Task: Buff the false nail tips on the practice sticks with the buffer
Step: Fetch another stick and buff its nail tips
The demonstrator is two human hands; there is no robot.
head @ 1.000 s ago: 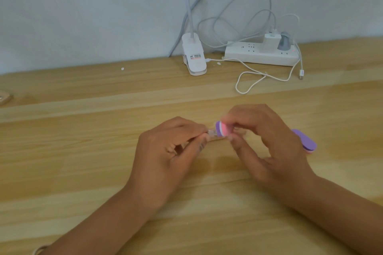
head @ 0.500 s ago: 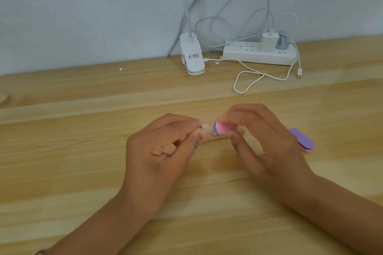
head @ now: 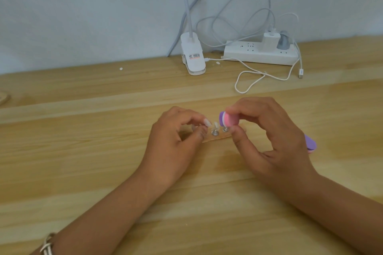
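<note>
right hand [head: 269, 141]: pink-purple buffer [head: 228, 119] is pinched between thumb and fingers, held just above the sticks [head: 215, 132] | left hand [head: 176, 141]: a white tip [head: 207, 123] is gripped at the fingertips, near the buffer, apart from it | sticks: stood between the hands on the table [head: 83, 151] | purple file [head: 310, 144]: laid behind the right hand | power strip [head: 259, 55]: set by the wall

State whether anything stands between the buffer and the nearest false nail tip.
Nothing visible does. The right hand pinches the buffer, its purple end close beside the nail tip; the left hand pinches a second tip beyond it.
</note>
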